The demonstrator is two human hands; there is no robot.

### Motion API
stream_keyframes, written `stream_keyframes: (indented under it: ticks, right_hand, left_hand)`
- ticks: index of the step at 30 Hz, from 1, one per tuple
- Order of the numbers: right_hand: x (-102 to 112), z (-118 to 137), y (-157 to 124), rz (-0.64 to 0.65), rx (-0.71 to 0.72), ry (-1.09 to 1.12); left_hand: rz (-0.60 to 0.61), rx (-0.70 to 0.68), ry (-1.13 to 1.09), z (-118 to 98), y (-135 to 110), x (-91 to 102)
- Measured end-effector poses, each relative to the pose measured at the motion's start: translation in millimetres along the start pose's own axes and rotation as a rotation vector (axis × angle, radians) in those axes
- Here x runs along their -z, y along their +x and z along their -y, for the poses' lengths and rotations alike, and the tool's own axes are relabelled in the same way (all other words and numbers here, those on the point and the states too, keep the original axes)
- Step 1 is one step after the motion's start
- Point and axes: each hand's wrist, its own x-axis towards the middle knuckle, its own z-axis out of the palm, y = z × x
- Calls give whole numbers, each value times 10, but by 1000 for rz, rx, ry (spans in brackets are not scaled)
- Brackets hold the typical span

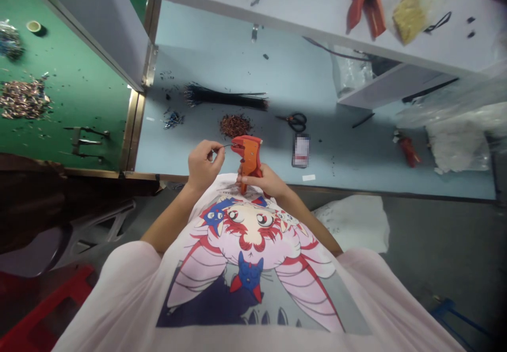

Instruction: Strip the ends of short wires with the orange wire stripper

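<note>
My right hand [266,181] grips the handles of an orange wire stripper [248,155], held upright above my lap at the near edge of the pale blue table [222,67]. My left hand [203,163] pinches a thin dark wire [226,145] and holds its end against the tool's jaw. Behind the tool on the table lie a small heap of reddish-brown cut pieces [235,125] and a bundle of long black wires [225,97].
Black scissors [296,121] and a small dark device [301,150] lie right of the heap. A second orange stripper [366,1] and a plastic bag [412,3] rest on the shelf above. A green table [71,93] with metal scraps stands at the left.
</note>
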Motion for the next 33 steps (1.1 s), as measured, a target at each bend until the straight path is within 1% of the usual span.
stream_keyframes:
  ticks: [10,17,25,30,33]
  right_hand:
    - [-33,53,9,30,16,-21]
    - [-61,63,31,21,-31,32]
    - [-41,82,21,40,2,12]
    - [-39,64,21,53,-20,25]
    - [-48,72,27,48,-4,20]
  left_hand:
    - [30,-23,4,-20,20,-9]
    - [26,-48,0,-5,38,5]
    - [35,-62,9,-5,41,7]
    - [29,-89,7,8,42,-2]
    - [28,-102,2,9,47,4]
